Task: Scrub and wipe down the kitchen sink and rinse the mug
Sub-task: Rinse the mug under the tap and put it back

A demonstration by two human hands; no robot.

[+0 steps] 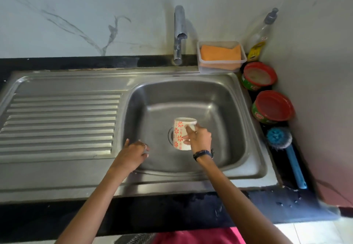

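Head view is looking down on a steel sink (254, 148), where a person's right hand (198, 138) is grasping a white mug (180, 134) with red flower prints, fingers curled around its side. The mug is sitting upright over the drain at the basin's centre. The left hand (131, 155) is resting at the basin's 8 o'clock edge, fingers loosely bent and grasping nothing; a ring is showing on one finger. A dark band is circling the right wrist. The ridged draining board (59, 123) is lying at 9 o'clock from the basin. The tap (179, 33) is standing at 12 o'clock, with no water visibly running. At 1 o'clock a clear plastic box (221, 68) is holding an orange sponge (219, 52), and just beyond it a soap bottle (261, 37) is standing in the corner. Two round red-and-green tubs (258, 76) (273, 107) are sitting along the 3 o'clock side, and a blue-handled scrub brush (280, 138) is lying at 4 o'clock on the dark counter (172, 213).
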